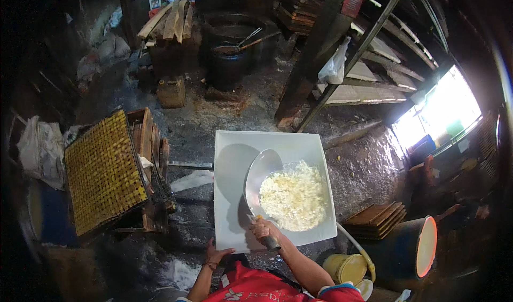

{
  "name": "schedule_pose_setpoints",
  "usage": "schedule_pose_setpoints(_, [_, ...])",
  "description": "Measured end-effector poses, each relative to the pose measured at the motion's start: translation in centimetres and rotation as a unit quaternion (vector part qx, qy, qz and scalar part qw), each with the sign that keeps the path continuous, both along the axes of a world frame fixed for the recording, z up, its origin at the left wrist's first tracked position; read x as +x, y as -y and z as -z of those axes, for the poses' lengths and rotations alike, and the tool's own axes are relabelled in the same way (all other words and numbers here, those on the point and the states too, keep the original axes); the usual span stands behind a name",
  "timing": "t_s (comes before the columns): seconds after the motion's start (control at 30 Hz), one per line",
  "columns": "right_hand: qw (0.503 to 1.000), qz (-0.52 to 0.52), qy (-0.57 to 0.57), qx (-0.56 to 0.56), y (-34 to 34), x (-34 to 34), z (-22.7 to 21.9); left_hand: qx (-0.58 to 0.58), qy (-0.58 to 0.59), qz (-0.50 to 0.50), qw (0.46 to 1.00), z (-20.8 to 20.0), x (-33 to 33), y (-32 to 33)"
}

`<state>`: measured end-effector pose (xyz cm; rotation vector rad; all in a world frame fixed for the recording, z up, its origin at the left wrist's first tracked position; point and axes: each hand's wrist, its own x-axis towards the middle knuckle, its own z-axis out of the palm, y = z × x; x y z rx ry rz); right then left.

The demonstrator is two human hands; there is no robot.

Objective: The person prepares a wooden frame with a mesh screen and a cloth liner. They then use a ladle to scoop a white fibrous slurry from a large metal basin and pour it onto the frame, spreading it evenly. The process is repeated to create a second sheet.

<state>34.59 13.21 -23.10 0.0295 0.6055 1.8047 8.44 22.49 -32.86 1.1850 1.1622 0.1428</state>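
My right hand [263, 230] is closed around the handle of a large metal scoop [255, 175]. Its wide, shallow bowl is tilted over a white square tray [231, 142]. Wet, lumpy white curds [296, 198] with a yellowish tint lie against the bowl's right side and spread over the right half of the tray. Whether some curds are still in the bowl, I cannot tell. At the tray's near left corner, my left hand [218, 255] grips the edge, with part of its fingers hidden. The scoop casts a dark shadow on the tray's left half.
To the left, a yellow woven mat [104, 174] leans on a wooden frame [147, 142]. A blue barrel [401, 243], yellow bucket [344, 269] and stacked wooden boards [374, 221] stand at right. Beyond are a dark vat [227, 69], a thick post [312, 56] and wet floor.
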Motion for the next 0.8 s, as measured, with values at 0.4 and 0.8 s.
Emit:
schedule_pose_setpoints(0.4, [0.737,0.104,0.663,-0.078,21.3,-8.4,-9.7,-0.028,-0.026,0.056,0.998,-1.1,-5.2,4.7])
schedule_pose_setpoints(0.8, [0.528,0.486,0.352,-0.601,69.4,-39.9,-3.4,0.031,-0.208,0.507,0.836,-0.9,0.8,26.0])
